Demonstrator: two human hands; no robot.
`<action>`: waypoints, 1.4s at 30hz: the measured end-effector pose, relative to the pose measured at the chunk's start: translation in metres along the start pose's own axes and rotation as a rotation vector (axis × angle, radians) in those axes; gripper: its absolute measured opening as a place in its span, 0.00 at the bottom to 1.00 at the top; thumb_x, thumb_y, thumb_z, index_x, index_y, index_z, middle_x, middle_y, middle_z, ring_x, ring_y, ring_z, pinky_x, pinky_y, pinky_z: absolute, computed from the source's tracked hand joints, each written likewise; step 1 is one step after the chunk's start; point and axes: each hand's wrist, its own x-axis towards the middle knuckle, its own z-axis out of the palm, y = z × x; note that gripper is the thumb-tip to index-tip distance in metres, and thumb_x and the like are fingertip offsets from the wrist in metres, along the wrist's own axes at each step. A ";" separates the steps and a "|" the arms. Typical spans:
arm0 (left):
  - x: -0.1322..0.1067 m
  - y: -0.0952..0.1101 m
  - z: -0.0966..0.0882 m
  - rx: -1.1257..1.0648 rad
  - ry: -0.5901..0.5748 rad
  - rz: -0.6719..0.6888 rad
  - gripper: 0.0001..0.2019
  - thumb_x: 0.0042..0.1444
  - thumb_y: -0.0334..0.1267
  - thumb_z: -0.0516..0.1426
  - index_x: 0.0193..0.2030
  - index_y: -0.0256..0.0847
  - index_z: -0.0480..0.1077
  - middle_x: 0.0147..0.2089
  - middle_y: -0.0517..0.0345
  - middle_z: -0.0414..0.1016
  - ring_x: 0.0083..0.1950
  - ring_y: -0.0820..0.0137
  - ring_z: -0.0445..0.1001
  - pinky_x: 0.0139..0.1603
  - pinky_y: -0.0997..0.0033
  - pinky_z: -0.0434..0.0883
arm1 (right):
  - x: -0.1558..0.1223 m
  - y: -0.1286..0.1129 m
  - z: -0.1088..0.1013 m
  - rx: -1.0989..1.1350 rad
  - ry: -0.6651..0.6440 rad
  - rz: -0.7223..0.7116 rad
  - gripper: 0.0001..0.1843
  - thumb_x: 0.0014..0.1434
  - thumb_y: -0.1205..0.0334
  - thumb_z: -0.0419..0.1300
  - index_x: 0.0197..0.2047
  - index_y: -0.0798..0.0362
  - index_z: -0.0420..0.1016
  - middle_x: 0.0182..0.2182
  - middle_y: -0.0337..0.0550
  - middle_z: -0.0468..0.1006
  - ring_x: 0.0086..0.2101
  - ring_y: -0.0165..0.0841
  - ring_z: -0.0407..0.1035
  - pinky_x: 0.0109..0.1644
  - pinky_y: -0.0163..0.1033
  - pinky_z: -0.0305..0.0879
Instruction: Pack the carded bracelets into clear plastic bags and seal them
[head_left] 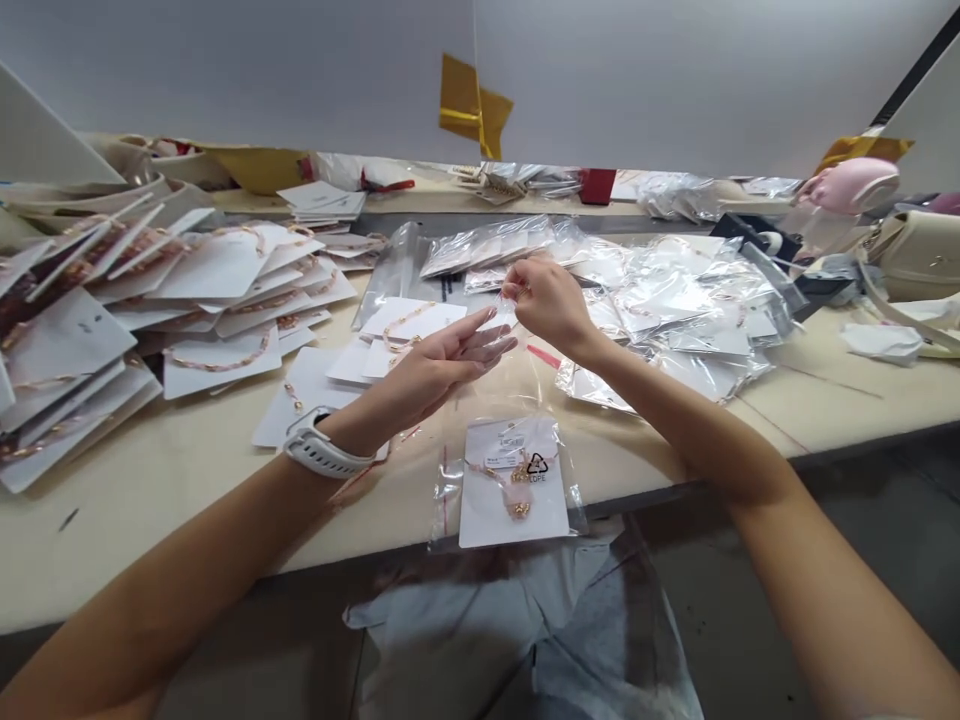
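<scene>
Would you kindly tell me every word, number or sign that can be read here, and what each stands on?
"LDPE" under a recycling triangle, on the clear plastic bag.
The small label on the white card: too small to read.

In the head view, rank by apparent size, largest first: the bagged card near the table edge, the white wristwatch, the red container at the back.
Bagged card, white wristwatch, red container. The container sits farthest away, so its true size is unsure.
</scene>
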 end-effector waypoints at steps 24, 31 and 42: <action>-0.001 0.002 -0.002 -0.030 0.112 0.127 0.20 0.48 0.28 0.64 0.47 0.52 0.76 0.50 0.61 0.77 0.59 0.63 0.71 0.64 0.64 0.69 | 0.033 0.147 -0.074 0.490 0.514 0.488 0.07 0.60 0.65 0.53 0.30 0.53 0.67 0.28 0.39 0.68 0.22 0.27 0.60 0.28 0.38 0.64; 0.007 0.001 -0.015 0.106 0.227 0.181 0.13 0.50 0.34 0.64 0.44 0.47 0.77 0.50 0.57 0.76 0.57 0.65 0.70 0.58 0.69 0.71 | 0.032 0.128 -0.061 0.511 0.250 0.226 0.05 0.52 0.68 0.59 0.35 0.52 0.74 0.39 0.43 0.76 0.42 0.31 0.67 0.49 0.38 0.65; 0.014 0.008 -0.032 0.289 0.354 0.406 0.09 0.44 0.31 0.64 0.35 0.40 0.74 0.37 0.59 0.75 0.37 0.75 0.72 0.34 0.79 0.70 | 0.026 0.065 -0.067 0.682 0.010 0.266 0.14 0.51 0.73 0.50 0.17 0.53 0.63 0.12 0.35 0.56 0.14 0.22 0.47 0.18 0.31 0.45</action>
